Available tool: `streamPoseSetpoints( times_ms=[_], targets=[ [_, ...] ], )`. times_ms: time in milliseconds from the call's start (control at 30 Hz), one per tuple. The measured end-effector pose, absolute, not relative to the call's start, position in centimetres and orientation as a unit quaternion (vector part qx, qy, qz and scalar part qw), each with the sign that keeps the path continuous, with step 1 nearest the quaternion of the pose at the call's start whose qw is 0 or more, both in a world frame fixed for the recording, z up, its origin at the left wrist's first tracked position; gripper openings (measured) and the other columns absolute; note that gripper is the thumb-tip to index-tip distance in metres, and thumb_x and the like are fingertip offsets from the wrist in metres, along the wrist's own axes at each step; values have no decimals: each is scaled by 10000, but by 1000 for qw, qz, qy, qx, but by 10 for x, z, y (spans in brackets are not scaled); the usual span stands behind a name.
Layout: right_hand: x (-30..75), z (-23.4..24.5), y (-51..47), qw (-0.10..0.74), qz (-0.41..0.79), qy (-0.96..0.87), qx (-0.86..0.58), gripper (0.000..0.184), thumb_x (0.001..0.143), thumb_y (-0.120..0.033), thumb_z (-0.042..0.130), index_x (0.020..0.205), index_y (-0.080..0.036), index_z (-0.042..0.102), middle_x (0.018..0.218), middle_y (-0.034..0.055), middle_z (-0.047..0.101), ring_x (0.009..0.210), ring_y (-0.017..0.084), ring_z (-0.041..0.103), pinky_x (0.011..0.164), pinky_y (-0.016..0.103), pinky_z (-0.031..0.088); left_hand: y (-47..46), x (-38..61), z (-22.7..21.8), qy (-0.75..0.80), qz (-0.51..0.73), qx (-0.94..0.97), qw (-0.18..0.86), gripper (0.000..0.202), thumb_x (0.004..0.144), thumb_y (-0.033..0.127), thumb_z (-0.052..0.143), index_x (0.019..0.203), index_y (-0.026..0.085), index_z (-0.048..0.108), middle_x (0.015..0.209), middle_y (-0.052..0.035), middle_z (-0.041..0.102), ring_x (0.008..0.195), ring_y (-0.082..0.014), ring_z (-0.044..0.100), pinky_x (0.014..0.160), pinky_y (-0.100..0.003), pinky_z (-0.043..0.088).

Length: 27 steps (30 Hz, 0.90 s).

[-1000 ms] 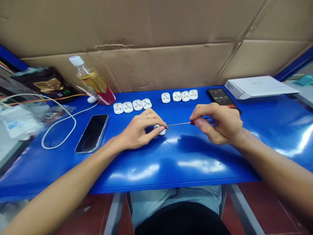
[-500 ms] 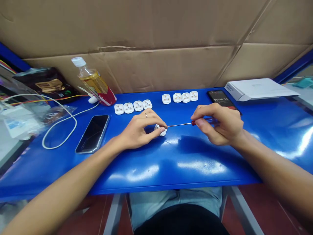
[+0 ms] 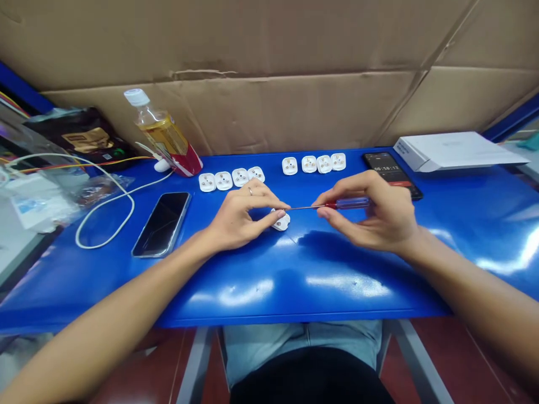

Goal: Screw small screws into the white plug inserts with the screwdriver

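My right hand (image 3: pixel 366 210) grips a screwdriver (image 3: pixel 351 203) with a clear purple and red handle, thumb and fingers around its front end. The thin shaft points left, almost level, and its tip meets the fingertips of my left hand (image 3: pixel 248 216). Those fingertips are pinched together at the tip; whatever is between them is too small to make out. Just under them is a white plug part (image 3: pixel 281 221), partly covered by my left thumb. Behind my hands stand several similar white plug parts with metal fittings, in a left group (image 3: pixel 224 180) and a right group (image 3: pixel 309 164).
A dark phone (image 3: pixel 162 224) lies at the left, near a white cable (image 3: pixel 132 207) and a drink bottle (image 3: pixel 168 137). At the right are a phone showing a timer (image 3: pixel 389 173) and a flat white box (image 3: pixel 458 150). Cardboard (image 3: pixel 295 106) walls the back of the blue table (image 3: pixel 261 292).
My right fingers have slid left along the screwdriver, toward its shaft, and more handle shows. The plug part under my left fingertips has turned, with more of its face visible. The view shifted slightly.
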State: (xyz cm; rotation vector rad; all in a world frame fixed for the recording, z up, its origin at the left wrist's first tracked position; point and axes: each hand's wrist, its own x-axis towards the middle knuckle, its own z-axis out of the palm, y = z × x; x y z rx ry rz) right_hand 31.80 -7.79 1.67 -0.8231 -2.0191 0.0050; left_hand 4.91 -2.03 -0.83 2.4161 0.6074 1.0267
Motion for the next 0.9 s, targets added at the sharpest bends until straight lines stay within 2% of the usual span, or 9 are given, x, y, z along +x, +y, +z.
streamPoseSetpoints(
  times_ms=[133,367,433,567,633,733,900],
  targets=[
    [317,10,-79,469,65,-815,-334,292,914,-170,784,1130,-300,636,974,-6,803,832,198,819,683,297,710,-21,50,-6,223,369,865,255,150,984,264,741,1084,200,832,942,-61,821,865,-197,694,925,-411,464],
    [319,4,-79,477,149,-802,-327,328,904,-169,791,1140,-314,614,1008,-6,806,876,216,825,736,346,734,-22,52,-3,202,355,857,312,139,970,288,759,1064,209,824,927,-55,811,884,-193,701,966,-410,471],
    [320,3,-79,475,152,-800,-332,329,904,-165,788,1142,-324,626,1007,-2,802,874,226,823,739,363,735,-21,50,-3,208,341,861,313,206,951,325,781,1127,224,816,997,-65,811,949,-209,707,972,-402,492],
    [320,1,-75,476,150,-797,-342,314,902,-156,780,1133,-309,634,1007,8,798,864,221,819,728,334,723,-17,45,-1,225,288,888,280,464,900,405,830,1322,235,741,1245,-96,763,1160,-253,681,1055,-409,494],
    [321,-1,-74,463,153,-801,-347,285,904,-159,775,1115,-284,631,1000,13,790,864,212,817,737,322,719,-14,41,-2,223,256,901,268,529,883,431,843,1356,229,720,1291,-105,741,1194,-263,673,1062,-403,497],
    [321,-4,-72,439,155,-810,-356,276,897,-168,778,1102,-259,618,998,19,785,865,207,817,744,319,718,-10,39,-5,223,218,909,277,543,878,439,848,1353,209,719,1270,-103,748,1149,-249,694,1009,-364,519],
    [322,-7,-72,418,160,-818,-362,285,906,-194,773,1118,-259,595,1003,26,790,873,213,820,691,308,714,-9,39,-9,241,196,909,276,456,916,416,813,1315,205,742,1161,-78,777,1022,-218,707,908,-324,515]
  ],
)
